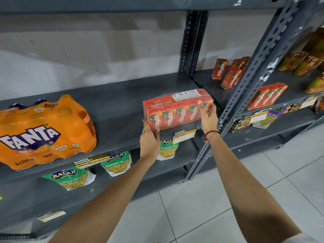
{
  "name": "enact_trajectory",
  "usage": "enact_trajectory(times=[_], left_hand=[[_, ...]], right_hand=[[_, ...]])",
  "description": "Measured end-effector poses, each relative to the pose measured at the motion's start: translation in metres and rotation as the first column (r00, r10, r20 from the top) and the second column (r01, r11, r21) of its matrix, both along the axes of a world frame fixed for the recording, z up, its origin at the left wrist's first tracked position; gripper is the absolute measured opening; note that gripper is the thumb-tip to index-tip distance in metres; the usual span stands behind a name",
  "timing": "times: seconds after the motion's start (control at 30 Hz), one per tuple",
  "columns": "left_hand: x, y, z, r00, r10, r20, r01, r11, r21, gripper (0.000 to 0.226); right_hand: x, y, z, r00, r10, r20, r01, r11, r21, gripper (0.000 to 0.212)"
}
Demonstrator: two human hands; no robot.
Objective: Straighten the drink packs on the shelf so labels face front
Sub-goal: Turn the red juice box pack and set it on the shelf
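1. Left hand [149, 142] grips the lower left front corner of the Maaza multipack [177, 109], fingers closed around its end.
2. Right hand [207, 116] clasps the right end of the same pack, thumb on the top front edge, fingers wrapped behind. A red thread band [211, 135] sits on that wrist.
3. The pack stands at the front edge of the grey shelf [114, 109], at about 1 o'clock from frame centre, "maaza" labels facing front, white sticker on top.
4. A price tag [185, 135] hangs just below the pack.
5. The Fanta multipack [43, 132] lies at 9 o'clock on the same shelf, well apart.
6. Balaji snack pouches [116, 163] sit on the shelf beneath.
7. Loose Maaza cartons [228, 72] stand on the adjoining rack at 2 o'clock.
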State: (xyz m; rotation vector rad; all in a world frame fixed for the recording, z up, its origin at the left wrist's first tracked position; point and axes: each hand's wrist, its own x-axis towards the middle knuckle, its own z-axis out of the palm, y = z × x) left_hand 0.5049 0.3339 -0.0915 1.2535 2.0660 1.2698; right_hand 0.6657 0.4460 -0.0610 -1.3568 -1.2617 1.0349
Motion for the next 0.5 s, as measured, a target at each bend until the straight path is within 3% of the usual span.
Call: enact_trajectory(times=[0.5], left_hand=[[-0.008, -0.011, 0.009, 0.992, -0.118, 0.048, 0.119, 0.993, -0.014, 0.055]], right_hand=[[-0.005, -0.013, 0.006, 0.997, -0.07, 0.025, 0.069, 0.997, 0.032, 0.06]])
